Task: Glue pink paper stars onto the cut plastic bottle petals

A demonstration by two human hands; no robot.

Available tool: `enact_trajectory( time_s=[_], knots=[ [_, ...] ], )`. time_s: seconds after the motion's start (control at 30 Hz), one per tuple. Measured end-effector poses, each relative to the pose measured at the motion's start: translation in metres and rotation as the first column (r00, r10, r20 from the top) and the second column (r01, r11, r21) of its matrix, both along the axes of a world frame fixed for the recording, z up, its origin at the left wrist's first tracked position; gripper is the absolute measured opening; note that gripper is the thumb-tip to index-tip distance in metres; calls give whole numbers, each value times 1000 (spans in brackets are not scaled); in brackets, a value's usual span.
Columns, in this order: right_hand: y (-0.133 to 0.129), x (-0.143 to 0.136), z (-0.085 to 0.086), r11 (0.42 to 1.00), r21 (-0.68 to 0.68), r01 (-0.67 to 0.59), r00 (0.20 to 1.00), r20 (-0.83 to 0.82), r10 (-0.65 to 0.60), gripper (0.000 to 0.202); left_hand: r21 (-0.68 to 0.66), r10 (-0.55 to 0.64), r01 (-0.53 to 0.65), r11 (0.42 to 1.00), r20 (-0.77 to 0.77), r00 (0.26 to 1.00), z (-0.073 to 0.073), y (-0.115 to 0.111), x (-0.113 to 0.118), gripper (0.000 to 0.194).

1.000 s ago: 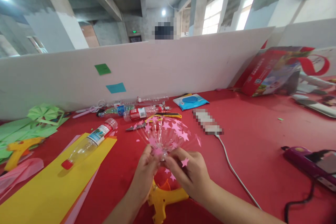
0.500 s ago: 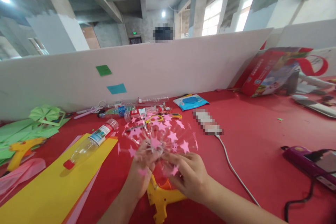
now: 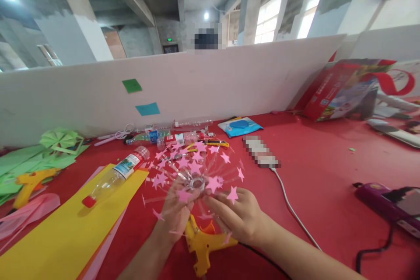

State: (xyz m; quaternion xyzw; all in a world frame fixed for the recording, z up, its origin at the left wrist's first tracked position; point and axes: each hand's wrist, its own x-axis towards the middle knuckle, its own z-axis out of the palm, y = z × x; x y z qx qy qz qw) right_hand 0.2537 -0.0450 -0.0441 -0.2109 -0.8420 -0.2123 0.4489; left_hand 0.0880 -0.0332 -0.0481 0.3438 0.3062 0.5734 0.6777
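Note:
A clear plastic piece (image 3: 197,182) with thin strips fanning out all round, tipped with pink stars, is held over the red table. My left hand (image 3: 179,205) grips it from the left, its fingers partly behind the plastic. On the other side, my right hand (image 3: 234,212) is closed at the ring's right edge, fingertips pinched on it or on a strip. Just below both hands lies a yellow glue gun (image 3: 206,245) with a dark cable.
Yellow paper (image 3: 75,223) with a clear bottle (image 3: 118,175) on it lies left. Green papers (image 3: 19,162) and another yellow glue gun (image 3: 29,183) are further left. Bottles, blue wipes (image 3: 241,127), a blurred-out phone-like item (image 3: 260,152) and a purple device (image 3: 387,205) surround the work.
The starred plastic has turned between my hands, so its stars sit in different places and its round opening faces me more. Both hands keep hold; the view has shifted slightly.

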Motion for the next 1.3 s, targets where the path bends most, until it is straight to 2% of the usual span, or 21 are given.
enact_trajectory(
  time_s=[0.1,0.27,0.37,0.53,0.63,0.8,1.0,1.17,1.3],
  knots=[
    [1,1,1,1000,-26,8,1000,25,-8,22,-13,25,-26,1000,-12,1000,-4,1,-1,26],
    [1,2,-1,998,-70,4,1000,8,-4,21,-81,38,-42,996,-40,998,-4,1,1,35],
    [2,1,-2,993,-114,-27,1000,-19,25,21,-76,66,-69,995,-35,997,-4,0,2,32],
    [3,0,-4,989,-146,-38,998,-46,31,20,-57,22,-24,998,-45,999,-4,1,2,30],
    [2,0,-4,991,-136,-14,998,-59,6,20,-85,40,-44,995,-42,998,-3,2,3,33],
    [1,1,-1,991,-134,9,999,-52,-17,22,-86,-19,13,996,-64,998,-2,1,4,37],
    [1,0,2,991,-123,42,991,-123,-57,7,-118,19,-25,993,-54,998,-2,2,3,43],
    [-1,-2,2,993,-114,38,991,-123,-52,12,-57,15,-18,998,-54,998,-5,5,1,55],
    [-1,-4,4,993,-120,19,991,-129,-35,12,-60,41,-44,997,-61,997,-2,6,0,49]
  ],
)
